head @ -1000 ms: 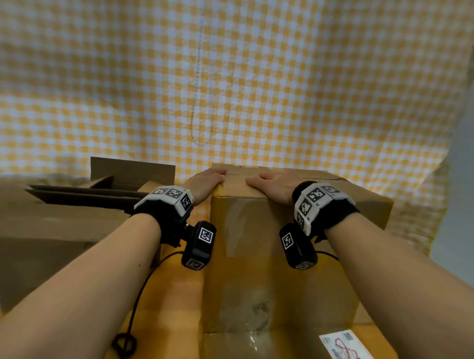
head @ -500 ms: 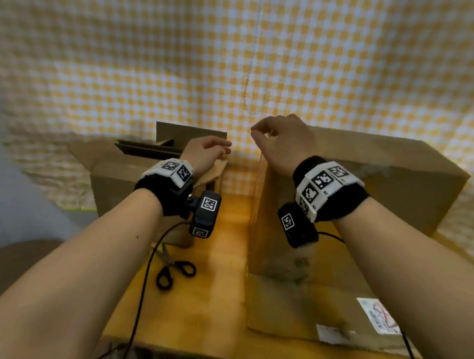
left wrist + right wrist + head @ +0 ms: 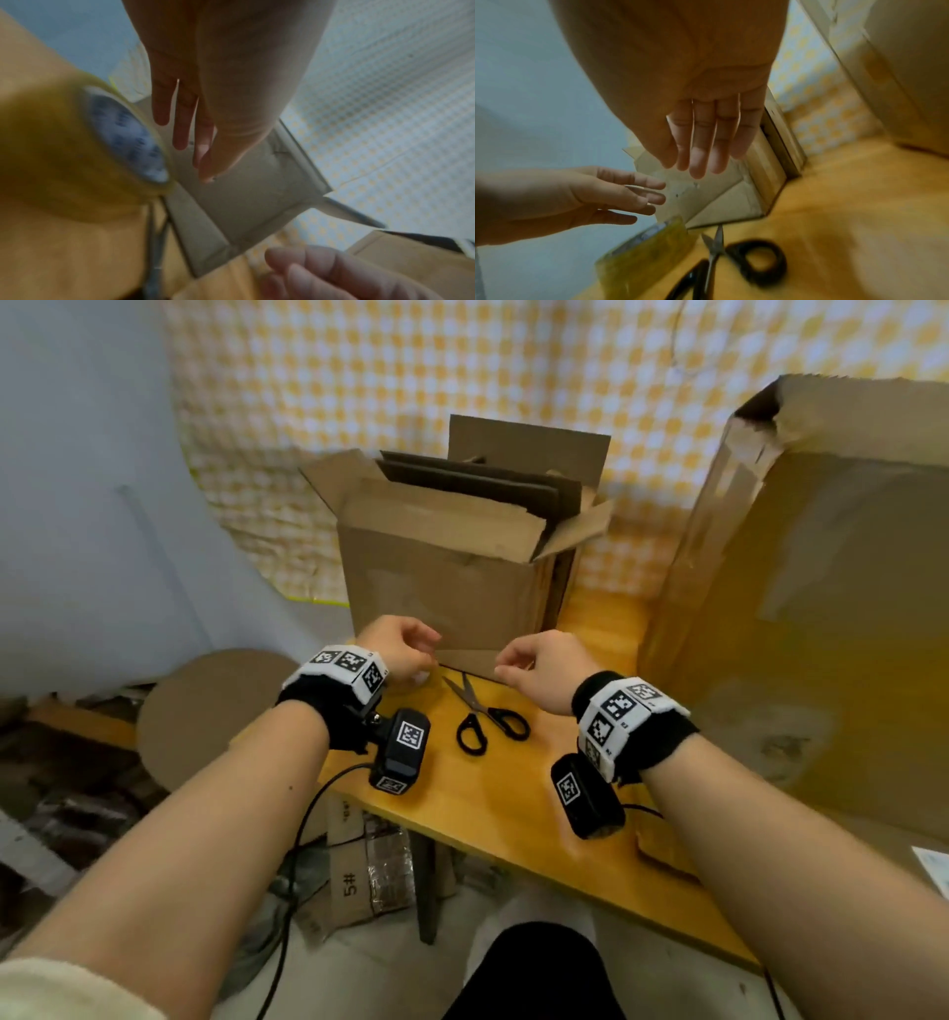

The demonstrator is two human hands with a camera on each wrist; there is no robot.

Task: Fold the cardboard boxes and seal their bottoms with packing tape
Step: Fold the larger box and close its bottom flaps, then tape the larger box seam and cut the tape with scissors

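Neither hand grips anything: the left hand (image 3: 398, 649) and the right hand (image 3: 539, 667) hang with fingers loosely extended just in front of a small open cardboard box (image 3: 447, 577) at the table's far left end. Beneath the left hand stands a roll of yellowish packing tape (image 3: 102, 146) on edge, hidden by that hand in the head view and blurred in the wrist views. Black-handled scissors (image 3: 485, 711) lie between the two hands, blades apart and pointing toward the box. The small box's top flaps are spread, and flattened cardboard sheets (image 3: 477, 482) stand upright inside it. To the right a much larger cardboard box (image 3: 821, 608) stands on the same orange-yellow wooden table (image 3: 493, 793), its right side cut off by the frame. A yellow-and-white checked cloth (image 3: 462, 367) hangs behind, with a plain pale wall (image 3: 87, 480) to the left. On the floor below lie a cardboard disc (image 3: 205, 711) and a bundle of flat cartons (image 3: 364, 880) marked "5#".
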